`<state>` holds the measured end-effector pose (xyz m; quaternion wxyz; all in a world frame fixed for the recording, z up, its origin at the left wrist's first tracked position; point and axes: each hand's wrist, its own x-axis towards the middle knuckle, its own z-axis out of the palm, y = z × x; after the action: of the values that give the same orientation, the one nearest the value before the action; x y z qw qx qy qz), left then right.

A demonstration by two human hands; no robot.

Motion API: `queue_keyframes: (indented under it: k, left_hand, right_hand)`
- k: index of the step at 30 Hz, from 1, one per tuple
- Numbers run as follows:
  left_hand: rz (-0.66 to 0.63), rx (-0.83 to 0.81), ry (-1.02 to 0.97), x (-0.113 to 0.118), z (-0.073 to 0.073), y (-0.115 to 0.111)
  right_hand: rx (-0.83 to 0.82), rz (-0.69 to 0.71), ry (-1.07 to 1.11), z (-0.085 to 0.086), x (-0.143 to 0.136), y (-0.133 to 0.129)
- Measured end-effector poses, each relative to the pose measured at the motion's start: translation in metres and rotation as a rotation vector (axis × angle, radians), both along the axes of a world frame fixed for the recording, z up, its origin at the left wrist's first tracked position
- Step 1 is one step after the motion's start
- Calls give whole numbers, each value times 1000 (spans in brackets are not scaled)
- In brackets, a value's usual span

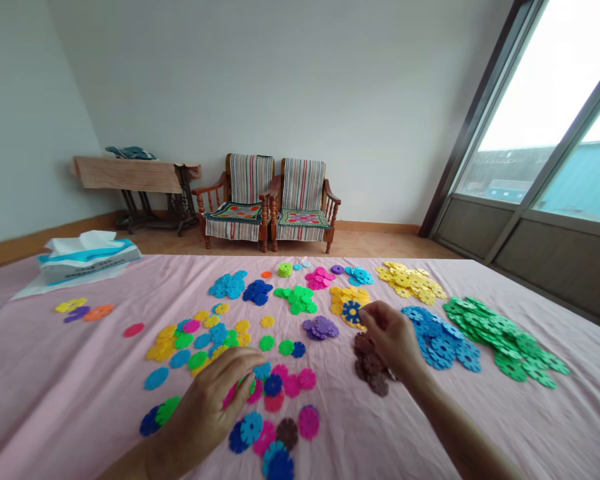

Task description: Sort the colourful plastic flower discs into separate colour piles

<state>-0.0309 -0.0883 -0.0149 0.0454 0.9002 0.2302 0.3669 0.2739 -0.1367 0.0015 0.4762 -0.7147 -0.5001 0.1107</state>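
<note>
My right hand (393, 337) pinches a blue notched plastic disc (351, 311) between thumb and fingertips. The disc is held up in front of a yellow-orange pile (341, 297), and a brown pile (368, 365) lies just below the hand. My left hand (207, 403) hovers low over loose mixed discs, its thumb apart from its fingers. Pink and green discs show in that gap, and none is plainly gripped. Close to its fingertips are a dark blue disc (273, 385) and a pink disc (307, 379). Mixed yellow, blue and green discs (219, 333) lie beyond the left hand.
Sorted piles stand on the pink tablecloth (510, 433): blue (440, 340), green (500, 337), yellow (413, 281), purple (321, 327) and bright green (297, 299). A tissue box (90, 260) sits at the far left. Two wooden chairs (303, 200) are beyond the table.
</note>
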Motion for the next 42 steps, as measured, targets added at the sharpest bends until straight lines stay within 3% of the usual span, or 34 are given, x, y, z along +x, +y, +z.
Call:
queue_keyframes:
  k: [3,5,9,14,17,22,24,27,31,35,38,42]
  left_hand:
    - [-21,-36,29,1,0,-1]
    - [-23,-54,40,2,-1,-1]
    - [-32,-67,41,2,-3,1]
    - [-43,-48,16,2,-4,3]
    - [-42,-50,17,1,-3,3]
    - [-46,-83,21,-1,-4,3]
    - [-44,-106,29,-1,-4,3]
    - [-51,-156,63,-2,-3,1]
    - [-125,-213,160,-2,6,-2]
    - [-257,-245,308,-2,18,-7]
    - [-305,-264,392,-2,24,-10]
    - [-273,-242,431,-2,24,-10]
  right_hand:
    - [-134,-254,-135,-3,64,4]
    - [-191,-333,-154,-7,97,2]
    - [-291,-407,-190,-14,131,-8]
    - [-386,-452,-252,-17,144,-15]
    - [-391,-540,-283,-11,143,-16]
    - [-106,-599,-323,10,108,-11]
    - [17,-504,-317,14,79,-7]
    - [79,-242,-322,13,29,-5]
    - [-47,236,-302,10,-30,-15]
    - [-189,667,-287,15,-66,-34]
    - [-299,826,-265,21,-83,-46]
    - [-366,894,-297,21,-101,-51]
